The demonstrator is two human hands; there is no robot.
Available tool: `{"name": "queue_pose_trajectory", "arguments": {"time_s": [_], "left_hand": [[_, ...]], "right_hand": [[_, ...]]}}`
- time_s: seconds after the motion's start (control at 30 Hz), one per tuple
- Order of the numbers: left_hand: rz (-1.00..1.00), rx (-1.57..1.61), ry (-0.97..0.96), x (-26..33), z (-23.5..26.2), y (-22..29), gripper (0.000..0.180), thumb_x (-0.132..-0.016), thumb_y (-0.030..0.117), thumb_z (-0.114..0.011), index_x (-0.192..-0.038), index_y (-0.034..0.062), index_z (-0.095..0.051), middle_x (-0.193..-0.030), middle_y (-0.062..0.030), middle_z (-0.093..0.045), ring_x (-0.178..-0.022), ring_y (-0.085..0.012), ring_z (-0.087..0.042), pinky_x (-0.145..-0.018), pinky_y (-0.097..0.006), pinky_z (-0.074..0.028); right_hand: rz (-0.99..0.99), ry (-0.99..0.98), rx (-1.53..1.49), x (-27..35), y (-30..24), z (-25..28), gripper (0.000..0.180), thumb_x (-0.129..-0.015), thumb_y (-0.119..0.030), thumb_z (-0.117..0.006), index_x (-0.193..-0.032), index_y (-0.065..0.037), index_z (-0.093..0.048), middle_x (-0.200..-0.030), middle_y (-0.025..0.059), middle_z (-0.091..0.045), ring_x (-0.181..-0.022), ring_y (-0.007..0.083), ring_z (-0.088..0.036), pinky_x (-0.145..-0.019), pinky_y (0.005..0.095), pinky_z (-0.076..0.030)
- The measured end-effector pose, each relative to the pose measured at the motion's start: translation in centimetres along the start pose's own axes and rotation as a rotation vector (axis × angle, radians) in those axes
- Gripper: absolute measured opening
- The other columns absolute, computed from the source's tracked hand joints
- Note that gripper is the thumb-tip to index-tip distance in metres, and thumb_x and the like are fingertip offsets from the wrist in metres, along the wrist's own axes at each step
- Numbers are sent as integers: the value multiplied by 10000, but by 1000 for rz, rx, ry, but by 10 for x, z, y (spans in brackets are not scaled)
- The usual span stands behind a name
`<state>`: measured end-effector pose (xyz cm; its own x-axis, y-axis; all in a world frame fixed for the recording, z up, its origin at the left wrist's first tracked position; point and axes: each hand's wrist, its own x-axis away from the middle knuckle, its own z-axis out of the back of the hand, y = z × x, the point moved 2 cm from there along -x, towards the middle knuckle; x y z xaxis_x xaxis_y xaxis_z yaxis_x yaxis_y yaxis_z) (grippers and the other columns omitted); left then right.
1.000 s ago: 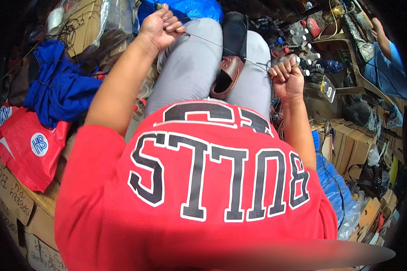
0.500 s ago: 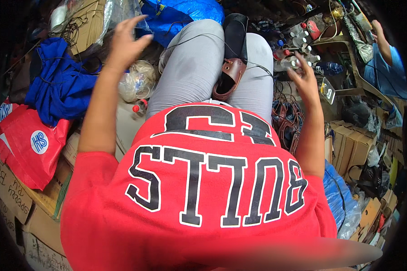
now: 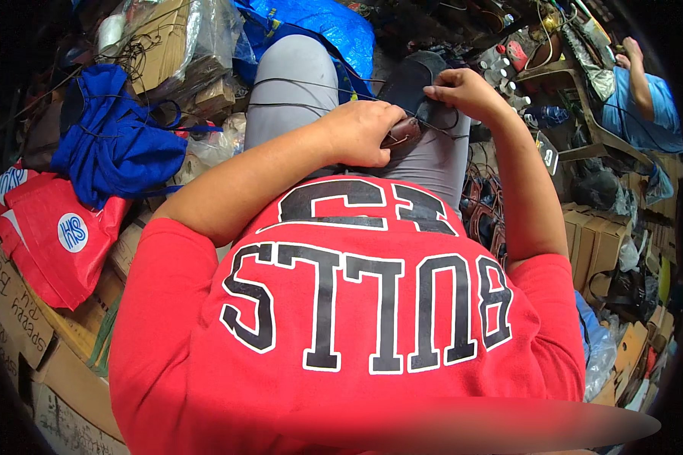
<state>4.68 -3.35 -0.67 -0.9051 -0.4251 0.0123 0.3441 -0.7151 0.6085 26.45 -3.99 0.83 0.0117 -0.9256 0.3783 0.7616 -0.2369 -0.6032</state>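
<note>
A brown leather shoe (image 3: 403,133) lies between my thighs, mostly covered by my left hand (image 3: 366,130), whose fingers are closed around it. Beyond it, a long dark sole-shaped piece (image 3: 411,85) rests against my right leg. At this piece's right edge, my right hand (image 3: 463,92) is closed with thumb and fingertips pinched together; what they hold is too small to make out. A thin dark cord (image 3: 296,107) crosses my left grey trouser leg in two strands, and part of it loops below my right hand.
A blue tarp-like sheet (image 3: 322,30) is spread beyond my knees. Blue cloth (image 3: 121,136), a red bag (image 3: 57,235) and cardboard boxes (image 3: 68,379) crowd the left. Several bottles (image 3: 497,72), a chair frame (image 3: 577,98) and another person's arm (image 3: 641,83) are at right.
My hands, raised wide apart and open half a second ago, have come inward. The left now grips the shoe and the right pinches beside the dark piece, which has tilted to the right.
</note>
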Motion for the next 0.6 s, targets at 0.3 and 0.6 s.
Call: {"name": "queue_pose_trajectory", "arguments": {"time_s": [0.3,0.6], "left_hand": [[-29,-67,-151,-17,22,0,510,-689,366,-673,-1073,34,-621,-1091,-148,-559,-935,-327,-585,-844,-373,-464],[-145,132,98,-90,17,-39,283,-735,266,-720,-966,115,-660,-1022,-99,-580,-979,-263,-558,-828,-343,-453]], "right_hand": [[30,123,-466,-2,28,-16,268,-887,-302,-589,-913,-44,-659,-700,-25,-548,-625,56,-462,-563,218,-367],[-446,155,259,130,180,28,298,-771,-203,-680,-1022,-45,-648,-896,97,-656,-841,217,-632,-762,305,-469]]}}
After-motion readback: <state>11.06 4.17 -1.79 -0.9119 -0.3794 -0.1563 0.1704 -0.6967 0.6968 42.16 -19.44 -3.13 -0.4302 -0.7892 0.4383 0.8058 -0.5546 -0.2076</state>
